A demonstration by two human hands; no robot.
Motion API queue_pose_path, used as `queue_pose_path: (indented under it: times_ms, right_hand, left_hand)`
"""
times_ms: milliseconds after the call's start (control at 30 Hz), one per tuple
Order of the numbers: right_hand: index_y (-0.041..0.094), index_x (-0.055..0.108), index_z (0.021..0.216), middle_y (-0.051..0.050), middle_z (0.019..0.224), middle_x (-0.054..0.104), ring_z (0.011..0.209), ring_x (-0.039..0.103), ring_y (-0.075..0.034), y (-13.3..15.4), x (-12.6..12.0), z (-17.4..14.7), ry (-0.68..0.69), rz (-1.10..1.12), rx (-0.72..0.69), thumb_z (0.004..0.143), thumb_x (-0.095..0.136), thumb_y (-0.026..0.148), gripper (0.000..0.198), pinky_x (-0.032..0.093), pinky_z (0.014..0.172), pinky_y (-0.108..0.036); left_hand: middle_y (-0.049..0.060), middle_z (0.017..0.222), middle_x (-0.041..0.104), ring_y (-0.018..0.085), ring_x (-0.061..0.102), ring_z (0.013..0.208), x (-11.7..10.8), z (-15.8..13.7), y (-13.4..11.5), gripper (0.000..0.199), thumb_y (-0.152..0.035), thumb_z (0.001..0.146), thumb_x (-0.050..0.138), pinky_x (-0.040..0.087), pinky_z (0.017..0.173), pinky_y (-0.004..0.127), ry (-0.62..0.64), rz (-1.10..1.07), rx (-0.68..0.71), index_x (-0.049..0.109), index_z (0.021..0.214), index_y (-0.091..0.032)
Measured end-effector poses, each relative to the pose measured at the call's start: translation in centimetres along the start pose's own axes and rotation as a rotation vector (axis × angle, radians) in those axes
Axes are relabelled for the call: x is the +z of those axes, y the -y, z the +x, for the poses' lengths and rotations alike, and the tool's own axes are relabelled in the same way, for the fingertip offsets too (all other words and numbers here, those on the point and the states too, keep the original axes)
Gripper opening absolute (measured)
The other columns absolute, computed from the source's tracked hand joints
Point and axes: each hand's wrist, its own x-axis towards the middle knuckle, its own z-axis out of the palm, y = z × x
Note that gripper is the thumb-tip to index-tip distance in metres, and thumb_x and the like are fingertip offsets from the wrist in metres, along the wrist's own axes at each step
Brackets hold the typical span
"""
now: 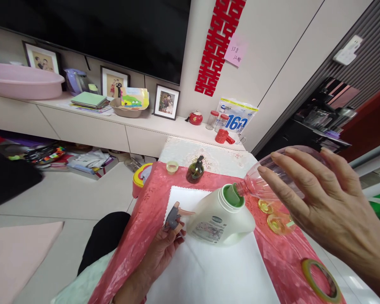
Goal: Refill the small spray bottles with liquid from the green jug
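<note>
Head view: the jug (236,226) is standing upright on a white mat (228,276), well inside the edges of the red-covered bench (126,257). The right hand (323,190) is clasping a clear bottle (261,179) and holding it tilted, the neck meeting the jug's mouth from the right. The left hand (164,253) is gripping a grey trigger (173,217) just left of the jug, its orange nozzle pointing that way. Both hands are sitting well apart, the jug standing between them. White mat is stretching from the jug toward the near side, leaving the left hand room. Yellow rings (277,223) are lying right of the jug, and a tape roll (308,273) is crowding the right edge. Beyond the mat's far edge, a dark bottle (194,172) is standing near a small cup (172,167).
</note>
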Motion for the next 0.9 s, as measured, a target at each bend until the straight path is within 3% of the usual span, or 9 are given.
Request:
queue_pose_path:
  times_ms: [267,633,767,900]
  right_hand:
    - [0.013,0.046,0.146,-0.016,0.152,0.036,0.144,0.035,-0.034,0.2,-0.4,0.5,-0.027,-0.038,-0.012,0.114,0.029,0.007,0.037,0.031,0.119,-0.062]
    - [0.015,0.049,0.145,-0.013,0.151,0.04,0.141,0.041,-0.029,1.2,0.8,-0.5,-0.08,-0.126,-0.001,0.104,0.044,-0.007,0.046,0.029,0.121,-0.057]
    - [0.018,0.051,0.144,-0.013,0.151,0.041,0.138,0.045,-0.03,1.5,1.6,-1.4,-0.054,-0.099,0.035,0.105,0.049,-0.001,0.043,0.029,0.12,-0.056]
    - [0.017,0.053,0.14,-0.014,0.143,0.048,0.132,0.049,-0.034,1.6,2.3,-2.9,-0.017,0.048,0.229,0.111,0.046,0.026,0.031,0.035,0.112,-0.057]
  left_hand:
    - [0.004,0.098,0.078,0.016,0.072,0.082,0.5,-0.2,-0.2,0.046,-0.032,0.062,0.099,0.058,0.074,0.025,-0.033,0.016,0.008,0.078,0.102,-0.024]
    - [0.004,0.102,0.076,0.017,0.071,0.084,-0.4,0.1,0.3,0.048,-0.032,0.065,0.097,0.057,0.075,0.028,-0.037,0.034,0.026,0.076,0.108,-0.022]
    - [0.004,0.102,0.076,0.017,0.071,0.085,-0.4,0.0,0.2,0.045,-0.031,0.067,0.096,0.056,0.077,0.028,-0.021,0.026,0.012,0.076,0.107,-0.022]
    - [0.004,0.103,0.076,0.016,0.071,0.086,0.1,-0.1,0.0,0.04,-0.027,0.072,0.093,0.055,0.079,0.027,0.006,0.002,0.012,0.075,0.107,-0.022]
